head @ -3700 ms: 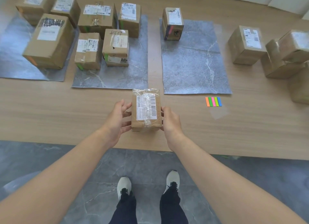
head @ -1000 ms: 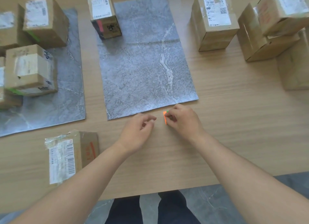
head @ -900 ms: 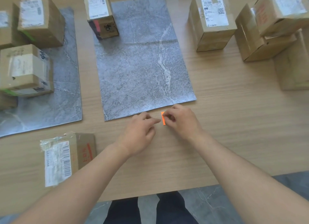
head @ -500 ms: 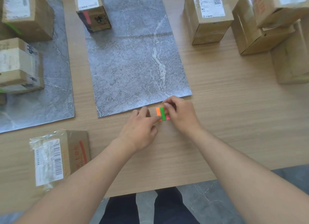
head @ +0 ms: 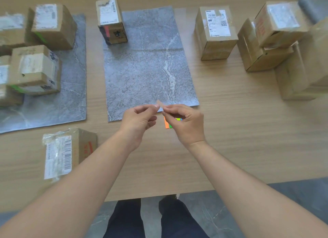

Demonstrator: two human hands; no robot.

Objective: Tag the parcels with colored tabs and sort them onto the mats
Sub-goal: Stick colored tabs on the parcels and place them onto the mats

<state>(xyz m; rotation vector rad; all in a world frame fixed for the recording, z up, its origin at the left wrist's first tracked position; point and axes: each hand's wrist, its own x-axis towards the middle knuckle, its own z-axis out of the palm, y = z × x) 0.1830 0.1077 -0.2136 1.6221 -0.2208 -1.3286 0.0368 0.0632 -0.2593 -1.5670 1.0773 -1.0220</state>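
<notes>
Tab is pinched between fingertips of the left hand and right hand above the tab pad; tagging seems underway, and next it needs pressing onto the near parcel

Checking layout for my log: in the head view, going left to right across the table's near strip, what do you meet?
Plastic-wrapped brown cardboard parcel with a barcode label → left hand → pale thin tab pinched by both hands → right hand.
</notes>
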